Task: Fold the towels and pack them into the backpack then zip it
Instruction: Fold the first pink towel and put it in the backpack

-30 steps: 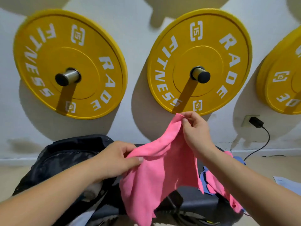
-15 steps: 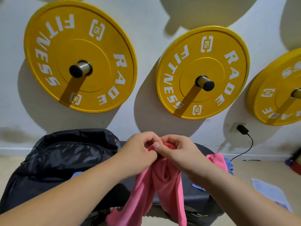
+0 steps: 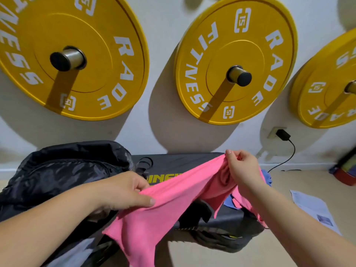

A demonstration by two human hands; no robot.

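Observation:
A pink towel (image 3: 163, 205) is stretched in the air between my two hands, its lower part hanging down. My left hand (image 3: 123, 191) pinches one end at centre left. My right hand (image 3: 240, 168) pinches the other end, higher and to the right. The black backpack (image 3: 63, 170) lies at the left on a dark bench (image 3: 181, 160), partly under my left forearm. More pink and blue towels (image 3: 268, 177) peek out behind my right wrist on the bench.
Yellow weight plates (image 3: 237, 60) hang on pegs on the white wall just behind the bench. A charger and cable (image 3: 283, 134) are plugged in at the right. Papers (image 3: 312, 207) lie on the floor at the right, near a red and blue object (image 3: 344, 170).
My hands were together at the towel's top half a second ago; they have since drawn apart, left hand down-left, right hand up-right, stretching the pink towel between them.

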